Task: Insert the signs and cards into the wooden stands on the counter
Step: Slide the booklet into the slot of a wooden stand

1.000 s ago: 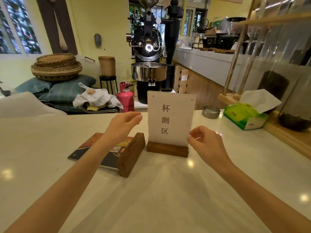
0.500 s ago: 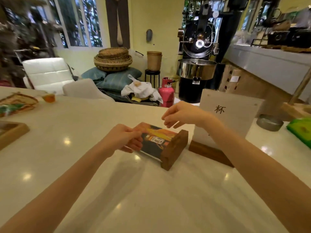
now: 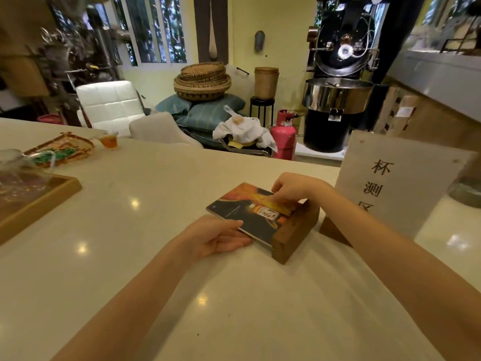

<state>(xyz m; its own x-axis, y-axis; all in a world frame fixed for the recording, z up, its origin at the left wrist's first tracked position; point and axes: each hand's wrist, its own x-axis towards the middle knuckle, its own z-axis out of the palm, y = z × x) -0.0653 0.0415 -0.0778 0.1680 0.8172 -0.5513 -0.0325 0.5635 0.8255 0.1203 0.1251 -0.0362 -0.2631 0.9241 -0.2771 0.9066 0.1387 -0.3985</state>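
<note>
A dark card point(image 3: 250, 217) with orange and yellow on it lies almost flat on the white counter point(image 3: 145, 256), near the middle. Its right end sits against a wooden stand point(image 3: 295, 237), a brown block. I cannot tell if the card's edge is in the slot.

The left hand point(image 3: 217, 237) comes in from 7 o'clock. Its fingers point(image 3: 234, 242) are pressed together and lie along the near edge of the card, with the thumb on top, so they pinch that edge. The right hand point(image 3: 292, 188) comes in from 4 o'clock and reaches across the stand. Its fingers point(image 3: 279, 198) are bent and close together, with the tips touching the top of the card at its far edge.

At 3 o'clock from the card stands a white sign point(image 3: 398, 188) with black writing. It stands up in a second wooden stand point(image 3: 331, 230), partly hidden by the right arm.

At 9 o'clock, near the left edge of the counter, sits a wooden tray point(image 3: 52, 194). Past it, at 10 o'clock, are a woven basket point(image 3: 61, 148) and a small glass of amber drink point(image 3: 109, 140). Behind the counter, at 1 o'clock, are a pink gas tank point(image 3: 283, 134) and a big black machine point(image 3: 338, 87).
</note>
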